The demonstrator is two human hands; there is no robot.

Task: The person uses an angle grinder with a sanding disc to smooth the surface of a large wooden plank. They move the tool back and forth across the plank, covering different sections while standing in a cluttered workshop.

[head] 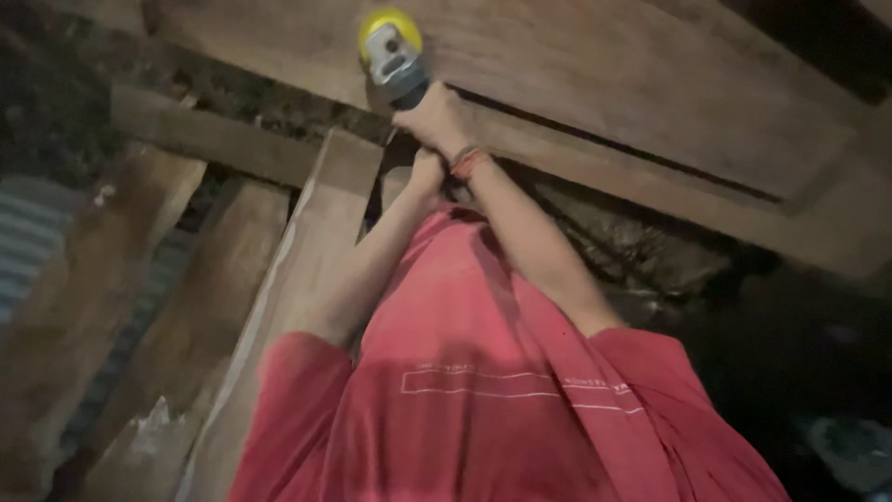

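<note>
Nearest the camera is one red short-sleeved cloth shirt point(502, 390) with thin white printed lines across it, and out of its sleeves two bare arms stretch away and meet above. The left arm runs up from the lower left sleeve, nearly straight, and its left hand point(426, 177) sits just below and behind the other, partly hidden, so whether its fingers are wrapped or loose cannot be told. The right arm rises from the right sleeve, bent slightly at the elbow, and carries one orange and red braided wristband point(467, 164) at the wrist. Just past that band the right hand point(435, 119) is curled tight around the dark handle of a single grey-bodied power grinder with a round yellow disc guard point(390, 46), fingers wrapped about it. The tool points away from the hand, its yellow head resting against one broad brown wooden panel with a raised frame point(650, 102) that spans the area beyond and to the right of the hands. To the left of the hands lean about four rough wooden planks point(307, 270), and farther left lies one piece of grey corrugated metal sheet point(23, 242).
</note>
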